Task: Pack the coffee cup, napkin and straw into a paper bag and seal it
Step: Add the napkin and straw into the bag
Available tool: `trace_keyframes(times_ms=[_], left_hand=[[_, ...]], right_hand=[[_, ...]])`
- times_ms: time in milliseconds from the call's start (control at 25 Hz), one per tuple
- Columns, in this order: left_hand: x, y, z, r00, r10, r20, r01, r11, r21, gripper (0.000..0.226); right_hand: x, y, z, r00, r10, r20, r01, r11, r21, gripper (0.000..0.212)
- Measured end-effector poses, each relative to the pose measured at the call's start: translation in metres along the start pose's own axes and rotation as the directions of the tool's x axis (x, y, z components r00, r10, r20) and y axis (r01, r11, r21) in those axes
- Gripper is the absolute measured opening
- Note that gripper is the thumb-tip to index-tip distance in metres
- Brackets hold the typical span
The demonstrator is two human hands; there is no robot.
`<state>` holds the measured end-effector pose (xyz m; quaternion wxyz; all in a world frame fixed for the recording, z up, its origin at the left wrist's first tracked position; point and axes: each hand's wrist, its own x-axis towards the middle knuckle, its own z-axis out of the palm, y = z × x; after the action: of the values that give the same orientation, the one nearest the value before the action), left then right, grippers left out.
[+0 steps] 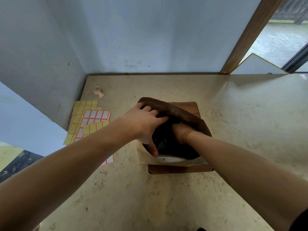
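No writing is readable; the label sheets (90, 120) at left centre are blank. The paper bag (188, 117) stands mid-frame on the tabletop (166, 197). The left hand (146, 124) grips its rim; the right hand (180, 132) reaches inside, grip hidden.

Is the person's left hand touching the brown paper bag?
Touching. The head view shows the left hand gripping the open rim of the brown paper bag, fingers curled over its far edge and thumb along the near rim.
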<state>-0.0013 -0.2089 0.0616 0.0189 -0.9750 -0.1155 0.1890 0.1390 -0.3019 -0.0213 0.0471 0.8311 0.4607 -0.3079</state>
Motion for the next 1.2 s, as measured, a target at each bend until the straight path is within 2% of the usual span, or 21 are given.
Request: trace_keyframes(times_ms=[440, 600, 760, 880, 1040, 1200], left_hand=[[-0.002, 0.001, 0.000, 1.000, 0.006, -0.030, -0.006, 1.000, -0.006, 0.125], [-0.005, -0.001, 0.001, 0.999, 0.018, -0.042, -0.018, 1.000, -0.011, 0.123], [-0.009, -0.003, 0.004, 0.993, 0.042, -0.108, -0.043, 0.999, -0.010, 0.109], [-0.016, -0.002, 0.005, 0.984, 0.050, -0.172, -0.058, 0.997, -0.041, 0.092], [-0.030, -0.002, 0.010, 0.965, -0.022, -0.260, -0.002, 0.996, -0.094, 0.070], [-0.047, 0.001, 0.015, 0.951, -0.092, -0.295, 0.049, 0.987, -0.150, 0.057]], right_hand=[[-0.013, 0.000, -0.009, 0.999, -0.046, 0.015, 0.047, 0.996, -0.078, 0.023], [-0.034, -0.005, -0.025, 0.995, -0.097, -0.020, 0.094, 0.987, -0.128, 0.022], [-0.064, 0.004, -0.048, 0.977, -0.177, -0.121, 0.158, 0.976, -0.152, 0.022], [-0.092, 0.014, -0.062, 0.925, -0.284, -0.252, 0.220, 0.942, -0.254, 0.026], [-0.124, 0.035, -0.065, 0.819, -0.450, -0.355, 0.334, 0.878, -0.343, 0.030], [-0.142, 0.061, -0.058, 0.754, -0.514, -0.408, 0.395, 0.852, -0.344, 0.066]])
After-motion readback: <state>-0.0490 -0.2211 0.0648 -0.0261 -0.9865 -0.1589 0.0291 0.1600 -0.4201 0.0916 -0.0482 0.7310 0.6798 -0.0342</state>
